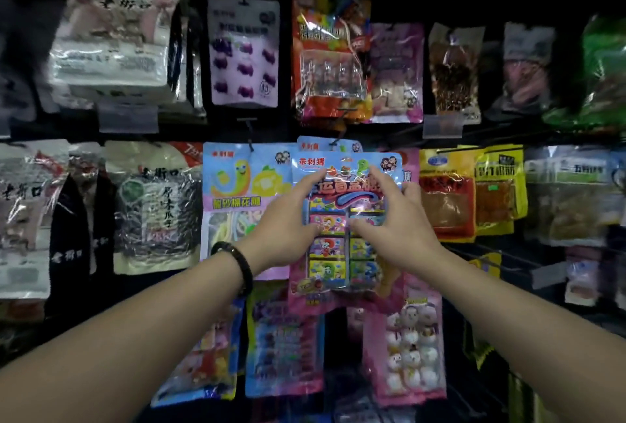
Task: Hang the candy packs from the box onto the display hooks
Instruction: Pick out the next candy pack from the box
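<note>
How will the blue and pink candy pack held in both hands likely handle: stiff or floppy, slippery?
The candy pack looks glossy with glare, so probably slick. Both the left hand and right hand steady it, suggesting a floppy film bag. Small boxes inside may stiffen its middle.

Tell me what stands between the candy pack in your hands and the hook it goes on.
Nothing visible blocks it. The candy pack, held by the left hand and right hand, sits just below the hook, where an identical pack already hangs behind.
</note>
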Demonstrator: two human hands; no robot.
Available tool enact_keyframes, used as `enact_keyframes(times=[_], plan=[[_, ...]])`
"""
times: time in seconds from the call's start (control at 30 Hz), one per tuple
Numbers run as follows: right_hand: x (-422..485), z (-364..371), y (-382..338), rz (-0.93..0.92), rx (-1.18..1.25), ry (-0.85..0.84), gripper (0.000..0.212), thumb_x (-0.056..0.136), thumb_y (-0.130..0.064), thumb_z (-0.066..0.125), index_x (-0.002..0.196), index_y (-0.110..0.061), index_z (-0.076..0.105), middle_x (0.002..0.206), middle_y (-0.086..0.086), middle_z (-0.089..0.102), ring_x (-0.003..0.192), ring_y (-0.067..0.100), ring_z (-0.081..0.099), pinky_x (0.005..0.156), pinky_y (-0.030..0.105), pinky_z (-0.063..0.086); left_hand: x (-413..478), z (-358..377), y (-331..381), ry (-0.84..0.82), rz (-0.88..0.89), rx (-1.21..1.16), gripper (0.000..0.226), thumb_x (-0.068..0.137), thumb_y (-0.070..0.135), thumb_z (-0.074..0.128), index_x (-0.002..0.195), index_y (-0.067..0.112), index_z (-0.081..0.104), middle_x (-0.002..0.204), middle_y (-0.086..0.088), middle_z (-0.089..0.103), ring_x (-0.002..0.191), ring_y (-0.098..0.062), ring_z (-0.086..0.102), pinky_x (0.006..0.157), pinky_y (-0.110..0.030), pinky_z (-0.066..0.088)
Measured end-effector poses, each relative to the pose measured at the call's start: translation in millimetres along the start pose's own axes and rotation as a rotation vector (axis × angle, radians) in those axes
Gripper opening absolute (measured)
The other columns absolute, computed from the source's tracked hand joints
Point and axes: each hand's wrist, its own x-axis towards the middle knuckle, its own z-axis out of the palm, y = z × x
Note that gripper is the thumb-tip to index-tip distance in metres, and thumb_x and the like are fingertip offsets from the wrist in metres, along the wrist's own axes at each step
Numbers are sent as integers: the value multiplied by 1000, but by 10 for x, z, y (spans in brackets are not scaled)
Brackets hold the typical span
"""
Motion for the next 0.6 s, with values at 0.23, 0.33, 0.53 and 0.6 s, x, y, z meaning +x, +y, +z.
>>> enact_keyframes(times=[0.23, 0.33, 0.53, 0.6], plan=[[610, -87, -91, -31, -33, 18, 101, 82, -43, 82, 159, -58, 18, 152, -4, 20, 92, 23, 55, 80, 38, 57, 521, -188, 49, 24, -43, 61, 99, 97, -3, 68, 164, 49, 17, 153, -8, 56, 49, -20, 50, 51, -39, 56], [746, -100, -68, -30, -20, 32, 104, 81, -44, 86, 159, -58, 19, 142, -3, 24, 94, 16, 57, 77, 31, 56, 613, -213, 55, 19, -71, 65, 101, 96, -1, 70, 164, 51, 16, 157, -5, 51, 54, -21, 54, 50, -38, 56], [851, -119, -87, 16, -10, 6, 105, 77, -42, 88, 160, -52, 24, 142, 4, 31, 84, 9, 50, 65, 22, 43, 790, -243, 38, -63, -127, 29, 106, 95, -3, 69, 165, 50, 9, 106, -9, 68, 53, -23, 50, 48, -34, 49], [844, -127, -92, 47, -35, -22, 105, 77, -42, 88, 161, -50, 25, 148, 6, 29, 89, 20, 50, 74, 31, 46, 805, -249, 39, -89, -162, 14, 103, 95, -2, 70, 166, 46, 13, 105, -14, 71, 51, -19, 49, 46, -31, 45]])
